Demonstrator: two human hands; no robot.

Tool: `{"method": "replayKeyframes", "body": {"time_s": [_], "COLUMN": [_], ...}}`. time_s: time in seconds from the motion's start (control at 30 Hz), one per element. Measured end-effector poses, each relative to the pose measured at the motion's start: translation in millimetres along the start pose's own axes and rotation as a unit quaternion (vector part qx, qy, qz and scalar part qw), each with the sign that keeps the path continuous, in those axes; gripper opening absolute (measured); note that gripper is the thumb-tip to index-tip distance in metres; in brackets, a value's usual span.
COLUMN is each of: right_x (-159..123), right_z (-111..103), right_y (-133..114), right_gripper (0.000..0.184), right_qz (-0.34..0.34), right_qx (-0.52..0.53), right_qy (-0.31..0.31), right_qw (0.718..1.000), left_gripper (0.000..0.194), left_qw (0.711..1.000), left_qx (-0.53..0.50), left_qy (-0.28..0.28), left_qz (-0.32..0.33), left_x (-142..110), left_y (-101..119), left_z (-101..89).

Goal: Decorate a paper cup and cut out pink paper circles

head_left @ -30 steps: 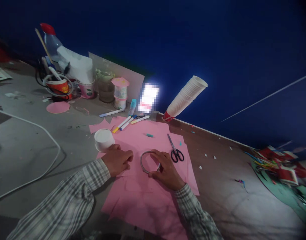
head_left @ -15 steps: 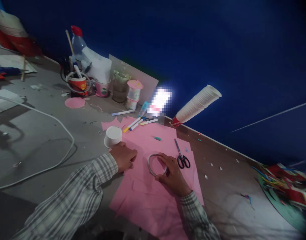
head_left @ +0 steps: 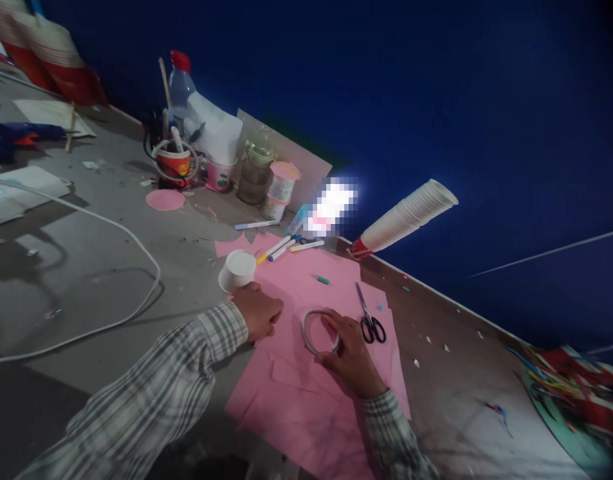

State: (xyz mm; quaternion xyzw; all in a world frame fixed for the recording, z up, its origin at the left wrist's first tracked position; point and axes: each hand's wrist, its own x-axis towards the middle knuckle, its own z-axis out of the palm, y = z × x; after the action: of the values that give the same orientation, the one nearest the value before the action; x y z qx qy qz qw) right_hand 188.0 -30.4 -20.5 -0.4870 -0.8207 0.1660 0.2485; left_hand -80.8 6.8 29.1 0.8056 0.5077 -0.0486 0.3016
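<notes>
A thin pale grey ring (head_left: 306, 337) lies over the pink paper (head_left: 306, 400). Thumb and fingers of my right hand (head_left: 353, 353) grip its right side. My left hand (head_left: 259, 313) is closed, fingers curled down over the paper's left edge; whether anything is in them is hidden. Just behind that hand a white paper cup (head_left: 237, 270) stands upside down. Black-handled scissors (head_left: 371, 320) rest on the paper, to the right of the ring. Beyond the ring lies a small teal pen cap (head_left: 323, 280).
Several markers (head_left: 286, 247) lie at the paper's far edge, near a bright phone (head_left: 331, 207). A long cup stack (head_left: 406, 217) leans against the blue wall. Further left stand a jar (head_left: 256, 177) and a red-capped bottle (head_left: 181, 87). A white cable (head_left: 136, 247) loops across the table.
The whole view has shifted slightly, so everything appears a little further right. Both hands keep nearly the same pose, with the ring still in my right hand.
</notes>
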Motion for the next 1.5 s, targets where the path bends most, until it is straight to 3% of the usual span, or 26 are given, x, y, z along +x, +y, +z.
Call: {"method": "replayKeyframes", "body": {"time_s": [0.23,0.37,0.47,0.53,0.6,0.73,0.9,1.13,1.3,1.5], "right_x": [1,1,1,0,0,1,3,2,1,3], "right_z": [0,0,1,1,1,-2,-1,4,2,-2], "right_y": [0,-1,-2,-2,-3,-5,-2,2,1,-3], "right_gripper": [0.074,0.076,0.077,0.08,0.09,0.108,0.107,0.11,0.108,0.107], "right_qz": [-0.001,-0.009,-0.019,-0.012,0.008,0.029,0.018,0.02,0.019,0.052], "right_qx": [0.006,0.016,0.021,0.02,0.02,0.038,0.045,0.021,0.028,0.051], "right_qy": [-0.003,0.001,0.01,0.009,0.007,-0.003,-0.006,0.007,0.003,-0.029], "right_qw": [1.0,1.0,1.0,1.0,1.0,0.999,0.999,1.0,0.999,0.997], "left_gripper": [0.022,0.019,0.023,0.039,0.06,0.078,0.069,0.088,0.063,0.057], "left_qw": [0.999,0.975,0.948,0.942,0.948,0.96,0.965,0.95,0.956,0.957], "left_qx": [0.003,0.008,0.006,0.024,0.054,0.098,0.099,0.056,0.048,0.035], "left_qy": [0.035,0.176,0.222,0.219,0.206,0.17,0.113,0.148,0.103,0.086], "left_qz": [0.022,0.138,0.228,0.253,0.236,0.202,0.216,0.271,0.269,0.276], "left_x": [1,3,8,13,20,31,34,41,43,46], "left_y": [-3,15,39,52,60,67,68,59,61,62], "left_z": [0.5,4.7,18.7,31.3,41.6,44.4,37.8,44.0,35.7,34.8]}}
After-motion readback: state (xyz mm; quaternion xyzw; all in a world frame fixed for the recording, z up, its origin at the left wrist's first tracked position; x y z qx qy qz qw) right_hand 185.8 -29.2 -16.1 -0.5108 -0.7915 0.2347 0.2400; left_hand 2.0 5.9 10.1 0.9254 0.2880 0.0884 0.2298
